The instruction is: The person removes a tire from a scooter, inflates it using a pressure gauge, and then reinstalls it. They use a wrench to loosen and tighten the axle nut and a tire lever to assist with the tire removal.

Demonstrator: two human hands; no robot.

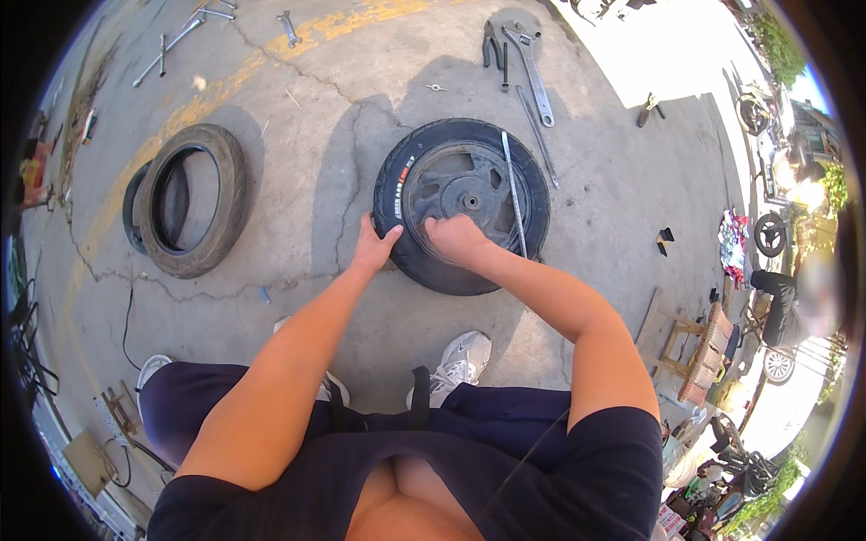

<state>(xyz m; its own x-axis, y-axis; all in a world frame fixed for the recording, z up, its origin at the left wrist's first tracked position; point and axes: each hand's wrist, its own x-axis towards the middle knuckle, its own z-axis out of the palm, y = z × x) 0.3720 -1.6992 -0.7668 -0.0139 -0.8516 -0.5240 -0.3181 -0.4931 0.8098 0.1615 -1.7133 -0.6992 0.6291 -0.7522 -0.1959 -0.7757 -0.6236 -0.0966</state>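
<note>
A wheel with a black tyre (424,153) and dark spoked rim (474,176) lies flat on the concrete in front of me. My left hand (379,242) grips the tyre's left side, thumb on the sidewall. My right hand (456,236) is closed over the lower left of the rim, by the tyre's inner edge; whether its curled fingers hold anything is hidden. A long silver tyre lever (507,162) rests across the right part of the wheel.
Two loose tyres (207,144) lie left. Pliers (491,50), an adjustable wrench (532,77), another long bar (537,135) and a cross wrench (162,59) lie beyond. At right are a woven stool (704,347), a seated person (776,307) and motorcycle parts (769,234).
</note>
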